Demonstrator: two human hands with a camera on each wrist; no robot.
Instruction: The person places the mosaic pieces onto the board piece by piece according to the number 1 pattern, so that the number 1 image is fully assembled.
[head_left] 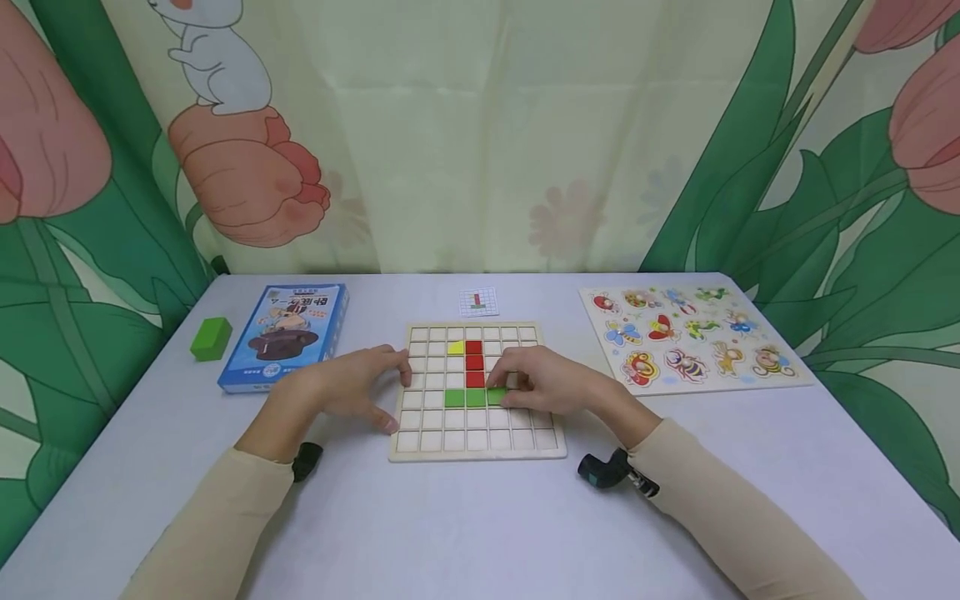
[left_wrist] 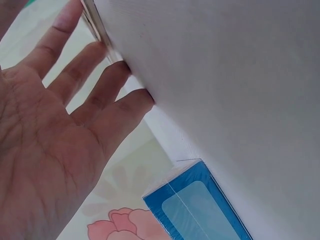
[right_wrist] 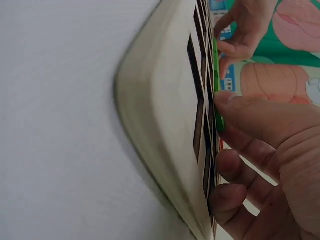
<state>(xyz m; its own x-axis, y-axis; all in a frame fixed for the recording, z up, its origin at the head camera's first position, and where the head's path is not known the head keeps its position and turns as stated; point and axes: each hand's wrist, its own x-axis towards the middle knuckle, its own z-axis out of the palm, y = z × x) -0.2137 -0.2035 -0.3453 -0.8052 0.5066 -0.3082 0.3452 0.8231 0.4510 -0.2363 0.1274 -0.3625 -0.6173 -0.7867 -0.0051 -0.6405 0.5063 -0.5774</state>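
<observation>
A wooden grid board lies on the table in front of the person. Three red tiles stand in a column on it, with a yellow piece left of the top one. Below them runs a row of green tiles. The right hand pinches the rightmost green tile between thumb and index finger, at its cell. Along the board's left edge rests the left hand, fingers spread and thumb near the lower corner. Its fingertips touch the board's side and the table in the left wrist view.
Behind the board lies a small card printed with a coloured grid pattern. A blue box and a green block are at the left. On the right lies a picture board with cartoon insects and animals.
</observation>
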